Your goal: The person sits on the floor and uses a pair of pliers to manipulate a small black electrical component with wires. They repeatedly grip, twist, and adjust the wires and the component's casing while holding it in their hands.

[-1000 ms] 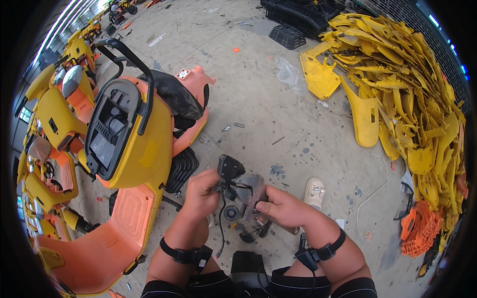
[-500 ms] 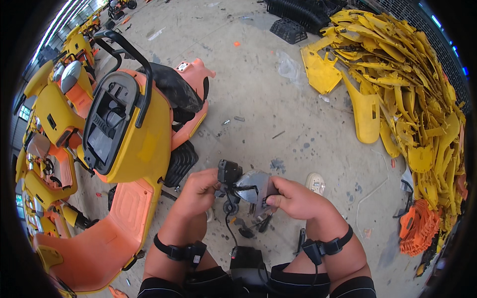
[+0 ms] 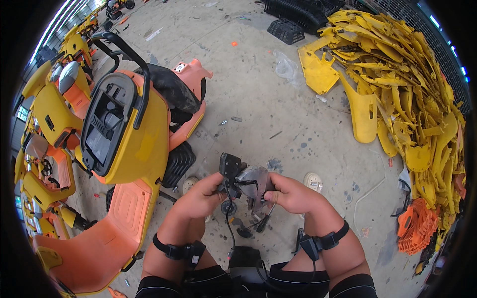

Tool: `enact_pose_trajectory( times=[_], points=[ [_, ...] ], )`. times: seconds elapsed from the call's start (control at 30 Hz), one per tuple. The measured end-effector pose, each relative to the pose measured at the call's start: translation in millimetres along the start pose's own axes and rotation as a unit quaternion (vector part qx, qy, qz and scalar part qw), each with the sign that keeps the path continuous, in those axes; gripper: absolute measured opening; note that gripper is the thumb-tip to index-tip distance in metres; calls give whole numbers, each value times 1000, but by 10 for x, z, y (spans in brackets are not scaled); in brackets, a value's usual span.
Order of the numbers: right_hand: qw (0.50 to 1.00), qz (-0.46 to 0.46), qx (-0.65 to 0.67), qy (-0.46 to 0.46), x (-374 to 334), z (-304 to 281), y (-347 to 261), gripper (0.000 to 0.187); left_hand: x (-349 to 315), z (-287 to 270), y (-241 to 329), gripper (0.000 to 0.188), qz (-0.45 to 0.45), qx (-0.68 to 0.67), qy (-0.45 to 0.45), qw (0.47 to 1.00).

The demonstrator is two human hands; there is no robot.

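Note:
Between both hands, above the floor, is a grey, smooth, partly see-through rounded part point(image 3: 252, 175) with a black strip bent across it. A black boxy piece point(image 3: 230, 165) with a cable adjoins its left side. My left hand point(image 3: 202, 197) is closed on that black piece, its fingertips partly hidden behind it. My right hand point(image 3: 292, 192) grips the grey part's right edge, thumb in front and fingers behind. From the black piece a thin black cable point(image 3: 229, 222) hangs down. Beneath the held parts, a small wheel-like piece and dark handle-like pieces point(image 3: 262, 223) show, partly covered.
A yellow and orange scooter body point(image 3: 141, 144) with a black handle stands close on my left, with more scooters point(image 3: 54, 116) behind. Yellow plastic panels point(image 3: 407, 89) are heaped at right, beside orange pieces point(image 3: 417, 226). Black crates point(image 3: 285, 31) lie far ahead. Small debris dots the concrete floor.
The black piece has tilted slightly and the grey part has turned a little in my hands. My left hand has shifted slightly, and a pale shoe now shows beside it. Both grips stay.

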State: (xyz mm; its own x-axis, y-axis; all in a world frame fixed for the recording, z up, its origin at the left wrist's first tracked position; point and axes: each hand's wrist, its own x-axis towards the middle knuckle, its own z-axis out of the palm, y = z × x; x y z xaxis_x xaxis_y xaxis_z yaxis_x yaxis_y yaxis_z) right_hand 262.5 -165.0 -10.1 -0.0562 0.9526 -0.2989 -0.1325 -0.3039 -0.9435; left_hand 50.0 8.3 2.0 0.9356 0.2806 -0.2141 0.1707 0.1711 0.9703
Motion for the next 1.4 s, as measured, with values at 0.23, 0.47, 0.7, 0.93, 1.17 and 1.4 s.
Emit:
enact_pose_trajectory(
  times=[0.23,0.47,0.7,0.93,1.17,1.4],
  points=[
    [1000,5,5,4,17,6,-46,28,-37,150,250,44,77,-48,9,996],
    [999,-6,-43,12,6,-6,-31,23,-23,197,120,54,2,2,110,994],
    [999,3,-37,16,-3,17,-85,25,-16,200,120,63,-13,11,122,992],
    [999,-4,8,32,6,96,-44,28,8,177,189,65,-53,-41,140,988],
    [999,0,37,31,-3,140,-70,31,3,143,75,68,-59,-131,138,980],
    [992,-12,125,24,-22,169,-108,49,-31,170,91,72,-22,-72,129,989]
  ],
)
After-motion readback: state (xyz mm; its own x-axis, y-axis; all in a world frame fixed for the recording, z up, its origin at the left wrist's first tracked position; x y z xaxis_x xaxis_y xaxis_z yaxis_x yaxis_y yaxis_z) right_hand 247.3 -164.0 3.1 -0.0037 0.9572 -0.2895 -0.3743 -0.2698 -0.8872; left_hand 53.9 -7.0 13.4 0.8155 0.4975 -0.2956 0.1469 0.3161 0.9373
